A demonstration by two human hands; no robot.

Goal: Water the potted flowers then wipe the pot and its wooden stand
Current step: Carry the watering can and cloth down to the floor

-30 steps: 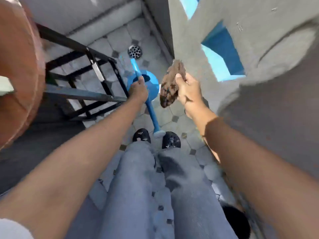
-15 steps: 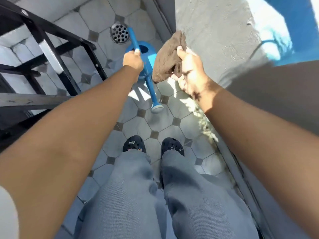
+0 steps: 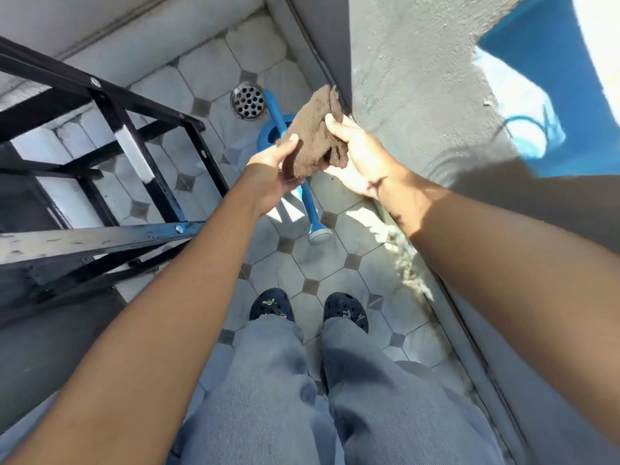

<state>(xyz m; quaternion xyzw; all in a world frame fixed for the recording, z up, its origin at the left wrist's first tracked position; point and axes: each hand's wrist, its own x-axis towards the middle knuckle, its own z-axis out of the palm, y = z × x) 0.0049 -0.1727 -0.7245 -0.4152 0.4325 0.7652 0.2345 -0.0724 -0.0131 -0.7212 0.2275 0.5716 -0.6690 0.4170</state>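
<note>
left hand (image 3: 273, 174) pinches cloth (image 3: 313, 134) | right hand (image 3: 357, 159) grasps cloth too | watering can (image 3: 268, 137) on floor, mostly hidden behind cloth | pot, wooden stand out of frame

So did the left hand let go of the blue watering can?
Yes. The left hand left the watering can, which sits by the drain, and now grips the brown cloth.

Person: bare forearms, loose grey-blue corduroy trousers (image 3: 275, 391), black clogs (image 3: 272, 305) with small charms, standing near the floor drain (image 3: 247, 101).
</note>
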